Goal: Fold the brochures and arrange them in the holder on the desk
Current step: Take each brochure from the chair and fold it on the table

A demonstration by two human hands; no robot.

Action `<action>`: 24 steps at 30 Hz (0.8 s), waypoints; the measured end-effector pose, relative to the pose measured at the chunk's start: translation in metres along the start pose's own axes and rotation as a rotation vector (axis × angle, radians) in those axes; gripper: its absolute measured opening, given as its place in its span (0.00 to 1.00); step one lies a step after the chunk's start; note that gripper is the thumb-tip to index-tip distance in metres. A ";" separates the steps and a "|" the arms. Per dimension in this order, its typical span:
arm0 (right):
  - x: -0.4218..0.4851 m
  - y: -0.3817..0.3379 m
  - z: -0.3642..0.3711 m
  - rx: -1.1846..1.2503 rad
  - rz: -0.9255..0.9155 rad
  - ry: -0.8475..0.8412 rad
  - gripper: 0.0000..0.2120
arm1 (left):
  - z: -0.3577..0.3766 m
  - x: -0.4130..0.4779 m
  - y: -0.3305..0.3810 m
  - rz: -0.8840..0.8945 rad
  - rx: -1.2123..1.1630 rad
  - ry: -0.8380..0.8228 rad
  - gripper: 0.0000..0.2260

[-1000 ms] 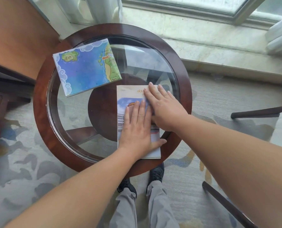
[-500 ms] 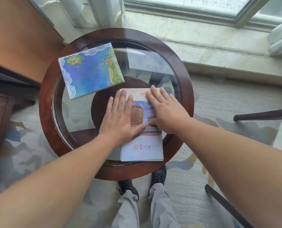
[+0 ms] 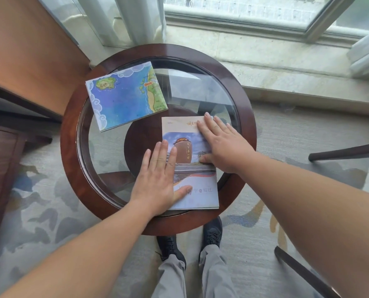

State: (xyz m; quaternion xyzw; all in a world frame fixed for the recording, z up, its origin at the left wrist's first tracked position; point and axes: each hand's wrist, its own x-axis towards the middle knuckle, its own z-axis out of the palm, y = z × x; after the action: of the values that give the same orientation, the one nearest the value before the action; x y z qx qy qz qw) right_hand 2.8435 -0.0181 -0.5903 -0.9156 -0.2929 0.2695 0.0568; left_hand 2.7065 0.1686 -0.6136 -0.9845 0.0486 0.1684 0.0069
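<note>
A folded brochure (image 3: 197, 181) with a brown jar picture lies flat on the round glass table (image 3: 247, 130), near its front edge. My left hand (image 3: 157, 181) presses flat on the brochure's left edge and lower part, fingers spread. My right hand (image 3: 222, 145) lies flat on its upper right part, thumb tucked against the picture. A second folded brochure (image 3: 125, 95), printed with a blue sea map, rests at the table's back left, apart from both hands. No holder is in view.
A wooden desk or cabinet (image 3: 24, 61) stands at the left. Dark chair arms (image 3: 340, 153) reach in from the right. A marble window sill (image 3: 265, 67) and curtains lie beyond the table. My feet (image 3: 190, 239) stand under the table's front edge on patterned carpet.
My left hand slid from the brochure's middle up to its upper left, then back down along the left edge. My right hand stayed pressed on the upper right.
</note>
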 end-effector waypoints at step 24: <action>-0.288 -0.016 -0.072 0.449 0.548 0.421 0.27 | -0.207 -0.023 0.158 0.339 -0.249 0.115 0.31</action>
State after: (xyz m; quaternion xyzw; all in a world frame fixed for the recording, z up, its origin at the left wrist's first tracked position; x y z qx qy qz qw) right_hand 2.6768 -0.1640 -0.3923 -0.9597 0.0460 0.1387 0.2402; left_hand 2.7375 0.0073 -0.4101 -0.9636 0.1925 0.1152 -0.1458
